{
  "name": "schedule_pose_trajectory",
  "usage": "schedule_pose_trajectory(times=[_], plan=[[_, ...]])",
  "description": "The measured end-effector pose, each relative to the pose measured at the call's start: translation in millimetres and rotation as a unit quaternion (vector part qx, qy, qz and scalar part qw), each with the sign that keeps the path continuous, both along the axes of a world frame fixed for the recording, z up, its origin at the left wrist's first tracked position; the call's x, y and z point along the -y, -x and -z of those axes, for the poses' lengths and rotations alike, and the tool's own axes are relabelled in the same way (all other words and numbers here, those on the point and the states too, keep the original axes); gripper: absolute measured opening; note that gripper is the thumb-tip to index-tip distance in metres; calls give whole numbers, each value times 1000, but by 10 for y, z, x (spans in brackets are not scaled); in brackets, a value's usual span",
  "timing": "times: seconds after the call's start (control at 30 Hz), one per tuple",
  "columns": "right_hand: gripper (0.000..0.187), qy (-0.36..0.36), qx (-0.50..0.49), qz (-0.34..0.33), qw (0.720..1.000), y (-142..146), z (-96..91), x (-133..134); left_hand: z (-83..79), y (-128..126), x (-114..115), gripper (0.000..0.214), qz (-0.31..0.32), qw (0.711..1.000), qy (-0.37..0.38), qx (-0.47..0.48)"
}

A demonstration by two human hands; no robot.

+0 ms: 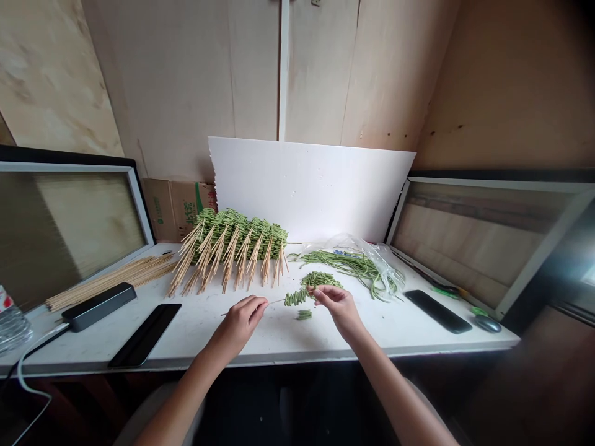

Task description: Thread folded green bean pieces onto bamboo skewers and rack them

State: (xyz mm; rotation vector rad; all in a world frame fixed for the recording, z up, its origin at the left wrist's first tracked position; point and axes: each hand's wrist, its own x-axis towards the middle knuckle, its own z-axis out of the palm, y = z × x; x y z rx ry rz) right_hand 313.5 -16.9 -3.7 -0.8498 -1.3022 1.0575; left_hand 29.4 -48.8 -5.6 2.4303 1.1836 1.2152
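i have the left hand [240,319] with its fingers closed in a pinch on a stick [277,301], whose other end pokes out left of them. a row of cut beans [295,298] is threaded on that stick, between the left fingers and the right ones. on the right hand [339,306] i see thumb and fingers drawn nearly together at the row's end; whether they grip a bean or the stick's tip i cannot tell. between the two sets of fingers, below the row, a few pieces [304,314] lie on the counter [279,339]. just beyond the right fingers i see a pile [321,279], and past it long beans [344,262] partly under a clear bag [381,255]. beyond the left fingers, filled skewers [242,232] are heaped, bare ends toward the fingers. farther left lie bare sticks [116,277] and, nearer, a phone [146,334]. well right of the right fingers sits a mouse [488,323].
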Motion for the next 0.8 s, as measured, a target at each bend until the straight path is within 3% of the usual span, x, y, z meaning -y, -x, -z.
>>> schedule_pose_trajectory(times=[0.17, 0.37, 0.6, 0.8], plan=[[24, -23, 8, 23, 999, -2, -4, -7, 47, 23, -25, 24, 5, 1000, 13, -9], [25, -30, 40, 1, 999, 1, -92, 45, 106, 59, -88, 27, 23, 999, 23, 4], [32, 17, 6, 50, 999, 28, -85, 50, 85, 0, -63, 14, -18, 997, -12, 69], [29, -29, 13, 33, 999, 86, -122, 90, 159, 7, -66, 23, -36, 998, -30, 35]])
